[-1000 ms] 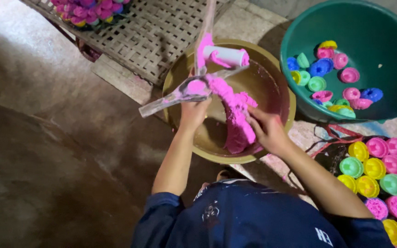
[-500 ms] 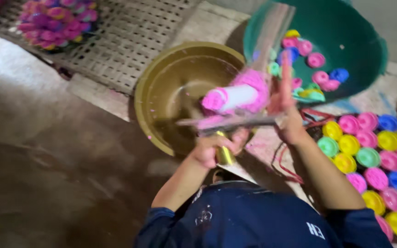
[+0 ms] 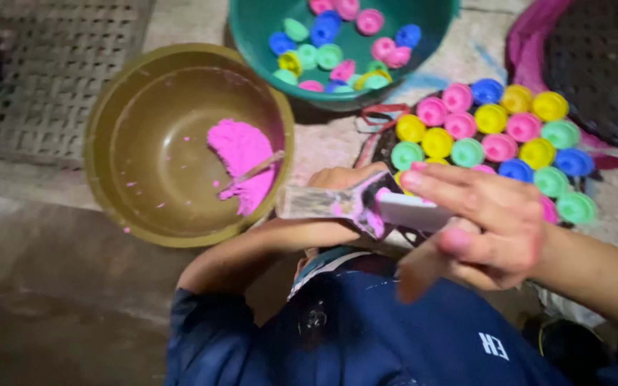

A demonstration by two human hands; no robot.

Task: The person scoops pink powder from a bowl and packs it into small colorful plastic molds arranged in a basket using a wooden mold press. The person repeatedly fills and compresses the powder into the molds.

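Note:
My left hand [image 3: 339, 177] grips a flat metal tool [image 3: 321, 204] smeared with pink, held over my lap just right of the brown bowl [image 3: 119, 107]. A white block [image 3: 410, 211] sits at the tool's right end, and my right hand [image 3: 484, 221], blurred and close to the camera, closes its pink-stained fingers and thumb around it. The bowl holds a heap of pink powder [image 3: 241, 161] with a thin stick [image 3: 252, 174] lying in it.
A green basin [image 3: 423, 50] at the top holds several loose coloured round pieces. More pink, yellow, green and blue round pieces [image 3: 491, 132] stand in rows on the right. A metal grate [image 3: 51, 64] lies at the upper left.
Both hands have lifted the tool out of the brown bowl and brought it toward my lap. The pink powder stays heaped in the bowl. The view has shifted right.

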